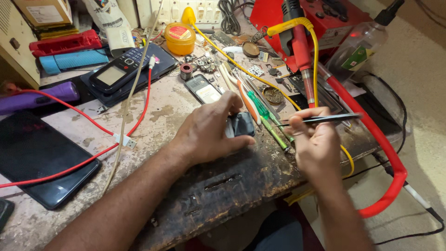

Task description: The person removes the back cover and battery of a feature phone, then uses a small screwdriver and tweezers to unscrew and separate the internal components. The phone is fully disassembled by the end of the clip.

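workbench (pixel 195 195): worn, scorched top, cluttered toward the far edge; the near edge carries the work. a dark tablet (pixel 37 158) lies flat at the left edge, crossed by a red cable (pixel 139 116). a black keypad phone (pixel 118 70) sits toward the far left corner, and a yellow round tin (pixel 180 38) stands near the far edge. screwdrivers with green and orange handles (pixel 260 111) lie just beside the work, on its right.

left hand (pixel 209 132): fingers curled and pressed down over a small dark phone body (pixel 241 124), near the middle of the near edge. the body is largely hidden under the fingers. judged light, rigid and fragile, with smooth sides likely to slip; hold it by the long edges, pressing flat against the top, clear of any exposed parts.

right hand (pixel 316 139): thumb and fingers pinching thin dark tweezers (pixel 320 120), tips pointing left toward the body, apart from it. the tweezers look springy and fine; grip mid-shaft
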